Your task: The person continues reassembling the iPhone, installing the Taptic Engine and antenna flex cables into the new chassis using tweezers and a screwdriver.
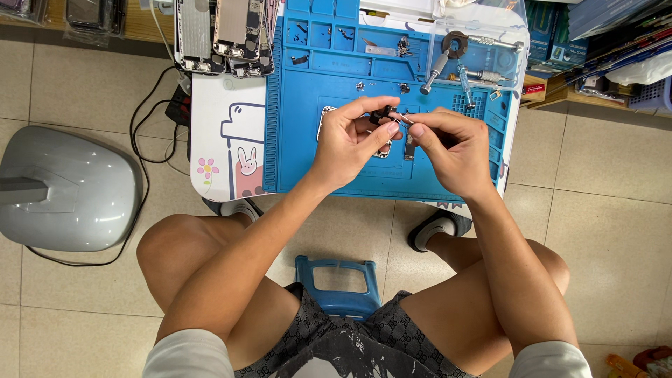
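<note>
My left hand (pixel 350 140) and my right hand (pixel 448 150) meet above a blue repair mat (pixel 301 161) on a small white table (pixel 217 133). My left fingers pinch a small black part (pixel 381 113). My right thumb and forefinger hold a thin silvery piece (pixel 402 117) against it. Under the hands lies an opened phone body (pixel 325 119), mostly hidden by them.
Screwdrivers (pixel 435 70) and tiny parts lie in the mat's upper trays. Several phone housings (pixel 224 35) are stacked at the table's far left. A grey dome-shaped casing (pixel 70 189) sits on the tiled floor at left, with black cables (pixel 150 133). A blue stool (pixel 339 280) is under me.
</note>
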